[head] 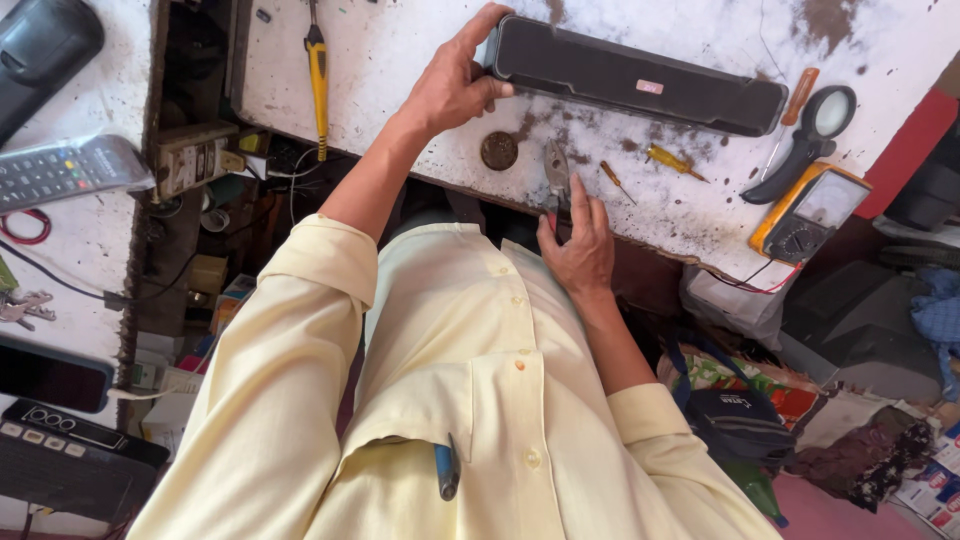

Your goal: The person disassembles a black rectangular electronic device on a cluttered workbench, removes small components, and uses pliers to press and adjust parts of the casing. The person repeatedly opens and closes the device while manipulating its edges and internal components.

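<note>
A long black bar-shaped speaker (640,85) lies across the stained white table (400,60). My left hand (455,85) grips its left end, thumb on the near side and fingers over the top. At the table's near edge my right hand (578,245) closes on the handles of a pair of pliers (556,170), whose jaws point away from me onto the table. A round brown metal disc (499,150) sits between the two hands. My pale yellow shirt fills the lower part of the view, with a pen (447,470) in its pocket.
Two small yellow-handled screwdrivers (675,160) lie right of the pliers. Further right are a black magnifier (810,135), an orange-handled screwdriver (800,95) and a yellow multimeter (808,210). A yellow screwdriver (318,80) lies left. A remote (60,170) and keys (20,308) sit on a side table.
</note>
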